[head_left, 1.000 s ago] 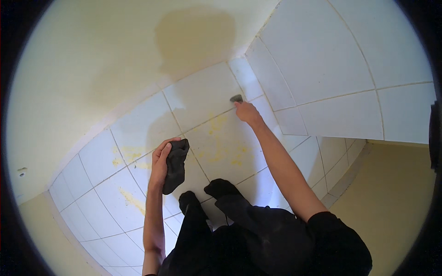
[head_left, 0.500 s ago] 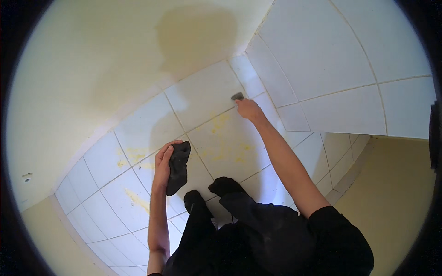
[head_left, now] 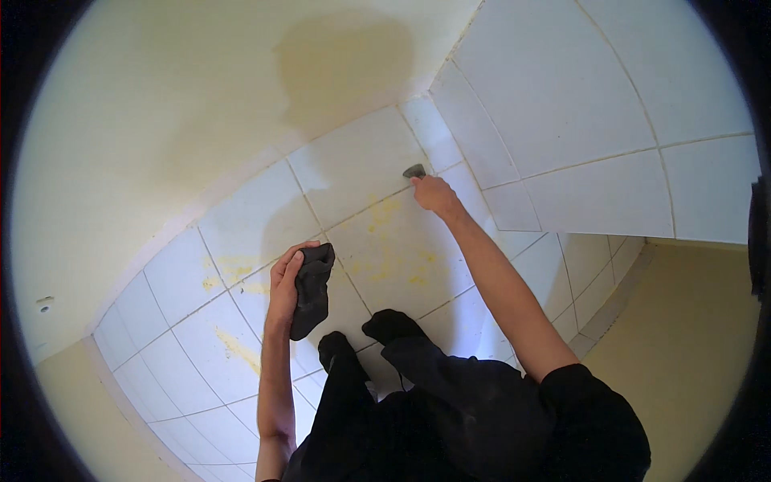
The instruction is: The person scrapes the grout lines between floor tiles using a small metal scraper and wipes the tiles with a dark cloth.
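My left hand point(head_left: 286, 277) grips a folded black cloth point(head_left: 312, 293), which hangs down in front of my feet. Its thumb presses on the near side and the other fingers are wrapped behind. Farther out to the right, my right hand point(head_left: 434, 194) is closed on a small grey scraper point(head_left: 414, 171) with a flared blade. The scraper's handle is hidden in my fist. Its blade is at or just over a white floor tile, near a grout line; contact cannot be made out.
Yellow smears point(head_left: 385, 213) mark the tiled floor point(head_left: 353, 149). My black-socked feet point(head_left: 393, 325) stand at the near side. A cream wall point(head_left: 193, 88) rises ahead and left; a white-tiled block point(head_left: 578, 104) juts out at the right.
The black cloth in my left hand has shifted slightly upward and right. My right hand keeps its grip on the scraper in nearly the same place.
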The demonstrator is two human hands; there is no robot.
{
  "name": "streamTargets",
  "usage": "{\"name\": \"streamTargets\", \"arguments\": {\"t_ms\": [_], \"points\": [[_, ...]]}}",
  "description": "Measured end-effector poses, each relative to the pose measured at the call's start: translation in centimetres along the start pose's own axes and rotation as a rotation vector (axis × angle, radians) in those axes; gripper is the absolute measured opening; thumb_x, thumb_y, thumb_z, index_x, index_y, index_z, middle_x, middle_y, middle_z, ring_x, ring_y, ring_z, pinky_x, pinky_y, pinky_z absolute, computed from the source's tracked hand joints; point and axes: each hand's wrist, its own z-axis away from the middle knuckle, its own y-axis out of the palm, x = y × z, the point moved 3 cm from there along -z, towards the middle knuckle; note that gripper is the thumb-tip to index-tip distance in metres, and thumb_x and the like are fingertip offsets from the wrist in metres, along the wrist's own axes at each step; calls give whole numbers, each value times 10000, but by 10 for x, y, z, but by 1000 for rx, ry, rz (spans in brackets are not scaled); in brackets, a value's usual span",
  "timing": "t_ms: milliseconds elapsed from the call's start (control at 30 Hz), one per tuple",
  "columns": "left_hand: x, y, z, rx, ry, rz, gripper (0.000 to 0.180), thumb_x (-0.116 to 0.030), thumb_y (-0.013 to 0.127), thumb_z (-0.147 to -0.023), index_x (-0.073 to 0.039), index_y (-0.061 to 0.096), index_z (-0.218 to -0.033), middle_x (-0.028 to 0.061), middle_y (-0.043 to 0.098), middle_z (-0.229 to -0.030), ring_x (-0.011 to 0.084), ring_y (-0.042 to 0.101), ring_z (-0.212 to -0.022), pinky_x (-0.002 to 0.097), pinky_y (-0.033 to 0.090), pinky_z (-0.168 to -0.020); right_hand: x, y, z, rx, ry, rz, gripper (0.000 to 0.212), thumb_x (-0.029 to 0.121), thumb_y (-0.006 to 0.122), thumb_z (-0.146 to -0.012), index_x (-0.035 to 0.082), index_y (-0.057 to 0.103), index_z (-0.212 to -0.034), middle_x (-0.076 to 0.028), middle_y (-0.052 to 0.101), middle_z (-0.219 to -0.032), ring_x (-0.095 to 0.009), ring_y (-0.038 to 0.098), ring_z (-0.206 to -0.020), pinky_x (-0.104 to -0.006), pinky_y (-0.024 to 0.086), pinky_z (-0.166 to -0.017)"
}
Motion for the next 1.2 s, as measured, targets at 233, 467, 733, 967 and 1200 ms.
{"name": "streamTargets", "arguments": {"t_ms": [233, 467, 733, 967, 1200], "points": [[4, -6, 7, -25, -22, -2, 319, -251, 484, -1049, -34, 665, -1197, 62, 703, -966, 97, 639, -735, 240, 531, -641, 8, -6, 13, 46, -15, 15, 510, 403, 401, -1035, -17, 682, -1099, -258, 686, -1118, -446, 649, -1070, -526, 523, -929], [5, -8, 3, -8, -65, -42, 382, -326, 504, -1028, -22, 640, -1215, 86, 699, -990, 135, 669, -767, 273, 561, -660, 6, -14, -12, 44, 46, -61, 507, 400, 398, -1034, -17, 678, -1106, -270, 674, -1136, -442, 645, -1079, -527, 518, -932], [4, -11, 6, -17, -10, -42, 374, -318, 500, -1030, -23, 642, -1211, 93, 699, -990, 137, 668, -755, 279, 563, -642, 12, -23, 16, 29, 3, -41, 563, 425, 379, -1043, -52, 680, -1048, -278, 684, -1104, -429, 646, -1090, -523, 515, -939], [5, -7, 4, -12, -11, -44, 386, -331, 500, -1028, -23, 634, -1218, 99, 698, -983, 141, 669, -755, 278, 563, -640, 3, -3, 11, 32, 0, 4, 550, 412, 373, -1047, -44, 681, -1037, -277, 680, -1116, -430, 652, -1076, -531, 521, -926], [5, 0, 1, 19, -45, -19, 350, -292, 498, -1037, -27, 651, -1206, 81, 701, -975, 117, 655, -745, 257, 547, -648, -10, -5, -13, -34, 44, -118, 564, 420, 351, -1047, -48, 660, -1114, -290, 651, -1178, -443, 622, -1125, -534, 499, -962]]}}
